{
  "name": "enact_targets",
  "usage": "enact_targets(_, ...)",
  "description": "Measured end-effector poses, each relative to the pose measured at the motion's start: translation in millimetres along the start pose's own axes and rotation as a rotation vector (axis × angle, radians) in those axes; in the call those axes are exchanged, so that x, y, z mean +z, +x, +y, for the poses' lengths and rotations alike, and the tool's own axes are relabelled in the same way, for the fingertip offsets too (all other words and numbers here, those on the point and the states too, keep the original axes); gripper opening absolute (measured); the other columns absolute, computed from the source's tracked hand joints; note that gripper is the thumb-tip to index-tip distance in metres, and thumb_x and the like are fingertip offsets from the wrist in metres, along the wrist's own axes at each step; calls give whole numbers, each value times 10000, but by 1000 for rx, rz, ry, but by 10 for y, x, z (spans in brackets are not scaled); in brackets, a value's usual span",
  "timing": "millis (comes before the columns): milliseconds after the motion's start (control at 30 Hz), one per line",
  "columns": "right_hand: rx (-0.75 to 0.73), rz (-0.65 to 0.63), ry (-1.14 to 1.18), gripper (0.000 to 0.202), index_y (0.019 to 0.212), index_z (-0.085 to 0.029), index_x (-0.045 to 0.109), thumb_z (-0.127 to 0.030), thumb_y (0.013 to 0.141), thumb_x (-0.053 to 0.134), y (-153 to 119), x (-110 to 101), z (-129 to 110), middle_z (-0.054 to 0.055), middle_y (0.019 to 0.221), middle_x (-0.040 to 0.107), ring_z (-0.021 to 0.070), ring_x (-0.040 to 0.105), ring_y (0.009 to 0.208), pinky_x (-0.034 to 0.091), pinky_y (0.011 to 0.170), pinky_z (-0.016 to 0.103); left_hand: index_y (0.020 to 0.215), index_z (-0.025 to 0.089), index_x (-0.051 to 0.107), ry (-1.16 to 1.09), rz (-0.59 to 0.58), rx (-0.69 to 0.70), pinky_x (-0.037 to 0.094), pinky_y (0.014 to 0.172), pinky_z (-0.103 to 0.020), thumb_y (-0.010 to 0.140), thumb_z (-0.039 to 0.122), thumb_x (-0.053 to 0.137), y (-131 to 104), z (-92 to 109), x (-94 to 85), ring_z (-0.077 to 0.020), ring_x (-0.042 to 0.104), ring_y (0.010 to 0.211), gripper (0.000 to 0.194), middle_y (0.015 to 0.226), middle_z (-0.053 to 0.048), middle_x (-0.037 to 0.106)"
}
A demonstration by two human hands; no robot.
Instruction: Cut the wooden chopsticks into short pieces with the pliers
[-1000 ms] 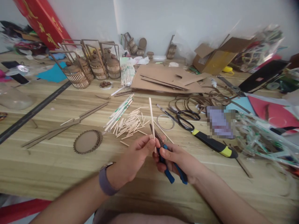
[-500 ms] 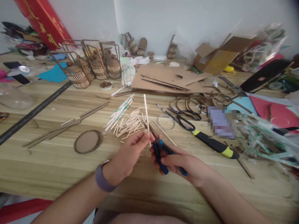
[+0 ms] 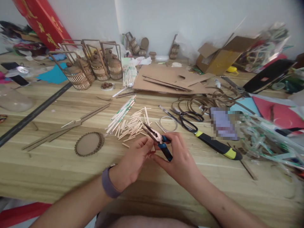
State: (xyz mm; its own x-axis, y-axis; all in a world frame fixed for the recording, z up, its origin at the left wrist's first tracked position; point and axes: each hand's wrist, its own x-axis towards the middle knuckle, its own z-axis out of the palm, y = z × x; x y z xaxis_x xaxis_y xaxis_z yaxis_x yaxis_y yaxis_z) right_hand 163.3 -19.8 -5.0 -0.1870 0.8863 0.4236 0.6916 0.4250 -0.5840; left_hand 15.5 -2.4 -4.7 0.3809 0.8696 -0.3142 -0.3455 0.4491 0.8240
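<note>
My left hand (image 3: 135,156) is closed, thumb and fingers pinching a thin pale wooden stick (image 3: 146,116). The stick's upper part shows beyond the pliers; its middle is hidden behind them, and a short end appears by the fingertips. Long-nose pliers (image 3: 155,135) with blue and black handles lie in my right hand (image 3: 181,156), jaws pointing up and left across the stick. My right thumb reaches towards the left fingertips. Just beyond both hands is a pile of short cut sticks (image 3: 133,125), beside longer sticks in green-printed wrappers (image 3: 122,112).
Scalloped brown discs (image 3: 87,144) and dark strips (image 3: 66,128) lie to the left. Black-handled scissors (image 3: 190,122), a yellow-black handled tool (image 3: 218,147) and a metal ring (image 3: 168,123) are on the right. Small lidded baskets (image 3: 77,77) and a cardboard sheet (image 3: 166,74) stand further back.
The pliers have turned and come up in front of the stick, with my right hand now higher round the handles. The stick's visible top is lower than before.
</note>
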Motion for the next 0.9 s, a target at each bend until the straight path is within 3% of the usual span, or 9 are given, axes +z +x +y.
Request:
enact_targets(133,-13,25,-35,398,1092,-204,469,-257,768,695,6,28,39,109,1012,548,273,576,946,522,792,427,802,165,613,-45,-39,-1,441,712,-265,729,474,726,-13,-17,27,-183,606,789,337,841,-54,679)
enact_targets(300,33,-50,21,346,1069,-203,510,-290,779,677,17,-39,3,104,1008,579,265,589,939,522,790,415,814,161,624,22,-43,11,444,742,-292,742,490,705,-16,-9,24,-207,621,807,346,831,-59,689)
enact_targets(367,102,-145,86,282,1042,-210,534,-329,810,642,34,-160,-35,81,963,610,242,605,875,526,750,387,826,161,637,106,-55,30,443,763,-298,766,494,676,-21,20,9,-213,626,828,341,837,-55,697)
enact_targets(500,315,-468,237,196,946,-231,604,-398,849,566,41,-529,-29,26,806,665,210,620,707,506,598,325,837,170,643,346,-74,40,427,820,-311,853,474,573,-52,115,-29,-213,645,817,312,768,-39,727)
enact_targets(633,464,-571,335,270,894,-243,642,-497,836,569,-45,-828,108,35,866,667,241,615,817,503,685,355,872,175,629,507,-46,52,398,867,-311,898,427,517,-80,194,-58,-204,640,838,277,772,-42,755)
enact_targets(767,626,-686,427,338,967,-230,639,-531,818,601,-131,-906,207,39,930,652,230,579,879,471,762,358,901,169,644,577,-78,46,386,854,-287,909,406,499,-96,234,-52,-193,623,855,279,779,-44,760)
enact_targets(900,693,-765,568,333,942,-208,633,-518,830,589,-131,-835,181,36,884,620,189,546,800,449,689,319,899,158,655,599,-171,-2,396,810,-276,906,402,500,-126,241,-23,-190,622,816,289,770,-53,758)
